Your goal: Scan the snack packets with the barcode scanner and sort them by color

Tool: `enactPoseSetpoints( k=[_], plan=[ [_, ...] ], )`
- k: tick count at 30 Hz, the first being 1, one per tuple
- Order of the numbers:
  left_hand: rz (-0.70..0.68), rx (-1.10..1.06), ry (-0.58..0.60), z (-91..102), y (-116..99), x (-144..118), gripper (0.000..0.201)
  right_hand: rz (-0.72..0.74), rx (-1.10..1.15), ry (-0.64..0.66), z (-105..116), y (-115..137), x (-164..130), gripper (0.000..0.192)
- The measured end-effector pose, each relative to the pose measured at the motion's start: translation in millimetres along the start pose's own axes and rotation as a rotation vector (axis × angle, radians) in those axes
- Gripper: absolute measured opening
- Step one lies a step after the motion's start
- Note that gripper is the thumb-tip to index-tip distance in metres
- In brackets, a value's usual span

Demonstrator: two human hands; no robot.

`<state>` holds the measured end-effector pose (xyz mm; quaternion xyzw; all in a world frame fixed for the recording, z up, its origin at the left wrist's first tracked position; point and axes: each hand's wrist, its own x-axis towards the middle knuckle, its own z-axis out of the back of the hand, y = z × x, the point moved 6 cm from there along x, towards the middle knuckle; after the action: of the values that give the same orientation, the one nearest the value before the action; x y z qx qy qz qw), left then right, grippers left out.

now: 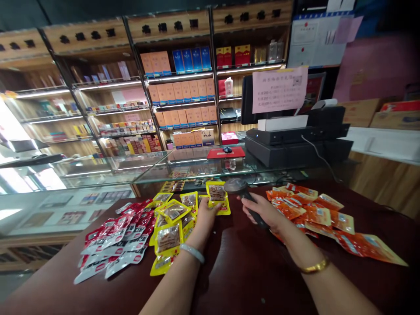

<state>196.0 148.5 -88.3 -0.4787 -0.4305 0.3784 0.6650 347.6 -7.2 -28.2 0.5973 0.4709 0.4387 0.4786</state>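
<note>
My left hand (207, 216) grips a yellow snack packet (223, 204) by its lower left side, with its clear window facing me. In my right hand (262, 209) is a black barcode scanner (241, 187), fingers wrapped round its handle and its head close to the packet's right edge. A heap of similar yellow packets (168, 237) lies just left of my left hand. Further left is a pile of red and white packets (114, 240). Orange packets (316, 215) are spread to the right of my right hand, partly behind my forearm.
The dark brown tabletop (243, 271) carries all the packets. Beyond it stands a glass counter (193, 164) with a red mouse pad (218, 153) and a black cash register (295, 142). Shelves (180, 105) of boxed goods line the back wall.
</note>
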Motion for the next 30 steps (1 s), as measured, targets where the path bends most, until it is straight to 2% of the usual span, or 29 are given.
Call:
enactPoseSetpoints(
  k=[3,6,9,11,14,16,22,27,30],
  plan=[
    [0.019,0.100,0.112,-18.1,0,-6,0.039,-0.006,0.023,0.004,0,-2,0,0.047],
    [-0.072,0.227,0.260,-26.9,-13,-12,0.054,-0.025,0.023,-0.012,2,-8,1,0.047],
    [-0.202,0.593,0.191,-7.0,-33,-12,0.057,-0.057,0.022,-0.015,1,-14,2,0.047],
    [-0.217,0.852,0.132,10.3,-39,-11,0.053,-0.069,0.004,-0.007,-2,-16,2,0.046],
    [-0.148,1.105,0.116,26.5,-34,-10,0.059,-0.084,-0.034,0.016,-8,-18,1,0.044],
    [-0.130,1.196,0.142,27.6,-26,-11,0.066,-0.099,-0.050,0.021,-10,-20,1,0.044],
    [-0.215,1.260,0.246,11.4,-21,-22,0.069,-0.091,-0.048,0.017,-8,-25,3,0.044],
    [-0.239,1.157,0.428,-6.2,-25,-32,0.072,-0.073,-0.074,0.029,-4,-28,5,0.043],
    [-0.230,1.066,0.466,-6.9,-29,-29,0.072,-0.081,-0.076,0.030,-5,-27,5,0.044]
  ],
)
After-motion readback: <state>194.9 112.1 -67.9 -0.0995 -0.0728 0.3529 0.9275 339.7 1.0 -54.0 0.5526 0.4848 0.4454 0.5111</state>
